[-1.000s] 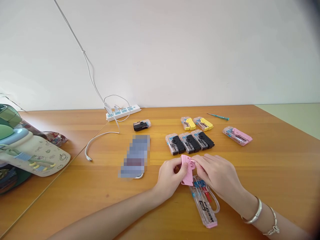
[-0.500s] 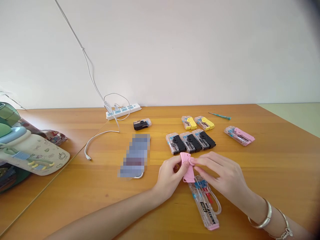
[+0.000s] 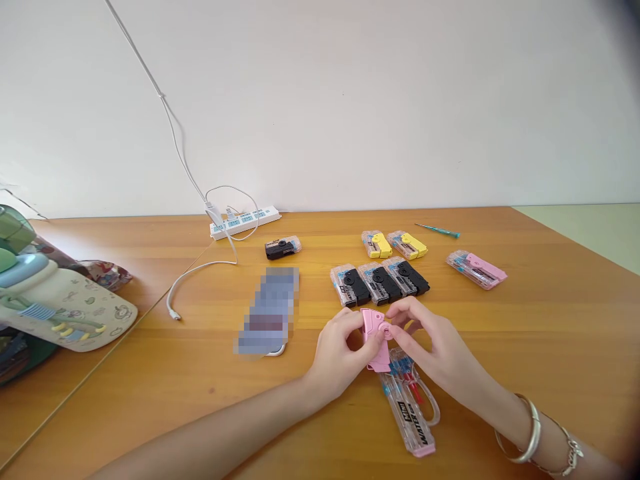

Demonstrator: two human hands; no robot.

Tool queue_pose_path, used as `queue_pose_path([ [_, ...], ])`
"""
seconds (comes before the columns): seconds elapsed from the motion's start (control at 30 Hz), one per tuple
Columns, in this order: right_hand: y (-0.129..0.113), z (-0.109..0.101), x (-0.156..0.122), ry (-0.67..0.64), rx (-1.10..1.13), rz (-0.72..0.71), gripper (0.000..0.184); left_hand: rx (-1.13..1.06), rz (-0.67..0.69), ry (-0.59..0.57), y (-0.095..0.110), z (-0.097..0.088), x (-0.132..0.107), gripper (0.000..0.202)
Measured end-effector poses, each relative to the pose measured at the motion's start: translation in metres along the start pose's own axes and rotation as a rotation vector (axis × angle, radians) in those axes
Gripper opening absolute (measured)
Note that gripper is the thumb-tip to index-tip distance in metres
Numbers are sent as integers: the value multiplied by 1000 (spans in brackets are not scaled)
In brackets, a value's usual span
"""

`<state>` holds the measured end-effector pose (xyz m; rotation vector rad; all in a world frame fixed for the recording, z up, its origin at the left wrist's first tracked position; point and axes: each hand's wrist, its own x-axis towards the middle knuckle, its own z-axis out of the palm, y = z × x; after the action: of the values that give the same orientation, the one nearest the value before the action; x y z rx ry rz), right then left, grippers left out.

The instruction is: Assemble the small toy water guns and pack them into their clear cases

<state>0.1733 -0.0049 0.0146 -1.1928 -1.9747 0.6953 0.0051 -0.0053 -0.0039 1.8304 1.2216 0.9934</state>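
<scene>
My left hand [image 3: 337, 353] and my right hand [image 3: 435, 347] both pinch a pink plastic lid [image 3: 376, 339] with a round knob, held just above the wooden table [image 3: 525, 333]. Below it lies a clear screwdriver case [image 3: 410, 403] with a pink end and several small red and blue tools inside. My right thumb and forefinger rest on the lid's knob. Both hands have their fingers curled round the pink piece.
Behind the hands stand three black-lidded cases [image 3: 380, 283], two yellow-lidded cases [image 3: 395, 245], a pink-lidded case [image 3: 477, 269], a lone black case [image 3: 283, 247] and a teal screwdriver [image 3: 437, 231]. A power strip [image 3: 245, 223], a white cable [image 3: 193, 280], a blurred flat object [image 3: 270, 310] and a bag [image 3: 55, 307] lie left.
The pink lid has turned slightly in my hands and my right fingers have shifted on its knob. The view has drifted a little; nothing else on the table has moved.
</scene>
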Motion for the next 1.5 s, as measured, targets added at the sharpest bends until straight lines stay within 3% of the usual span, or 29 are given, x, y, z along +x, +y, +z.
queue_pose_path([
  [0.17, 0, -1, 2, -151, 86, 40, 23, 25, 18, -15, 3, 0, 1, 25],
  [0.5, 7, 5, -1, -170, 123, 43, 25, 44, 39, -37, -1, 0, 2, 24],
  [0.7, 8, 9, -1, -117, 82, -14, 27, 87, 29, -39, -1, 0, 3, 21],
  [0.97, 7, 9, -1, -163, 177, 83, 26, 44, 34, -6, -1, 0, 3, 20],
  [1.2, 6, 7, 3, -87, 219, 64, 21, 76, 46, -22, 2, -1, 0, 19],
  [1.33, 10, 2, 5, 40, 190, 68, 16, 48, 55, -7, 2, -1, -1, 12],
  [1.5, 16, -3, 9, 194, 323, 175, 18, 22, 96, -16, 6, -3, -4, 30],
])
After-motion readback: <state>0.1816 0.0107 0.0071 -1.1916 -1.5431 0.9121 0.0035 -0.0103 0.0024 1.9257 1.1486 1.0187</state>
